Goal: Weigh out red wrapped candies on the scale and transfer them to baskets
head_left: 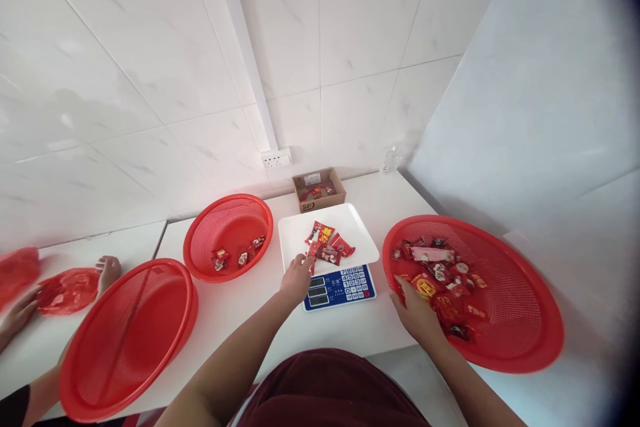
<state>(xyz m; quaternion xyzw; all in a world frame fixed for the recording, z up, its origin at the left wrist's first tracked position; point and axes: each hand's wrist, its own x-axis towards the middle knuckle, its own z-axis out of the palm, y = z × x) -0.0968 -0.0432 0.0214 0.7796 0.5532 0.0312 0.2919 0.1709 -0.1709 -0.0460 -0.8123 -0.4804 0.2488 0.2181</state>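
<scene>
My left hand [299,278] is at the near-left edge of the white pan [363,230] of a digital scale [337,288], its fingers closed on a small red candy packet [313,253]. Beside those fingers, several red candy packets [341,244] lie in a loose pile on the pan. My right hand [417,310] is at the near-left rim of a large red mesh basket [520,293], with the rim between thumb and fingers. Mixed wrapped candies [440,273] cover the left part of that basket; the fingertips are close to them.
Left of the scale stand a red basket [229,202] with a few candies and another red basket [187,307] nearer. A small cardboard box [320,203] is behind the scale. At far left, another person's hands [109,271] are by a red plastic bag [67,291].
</scene>
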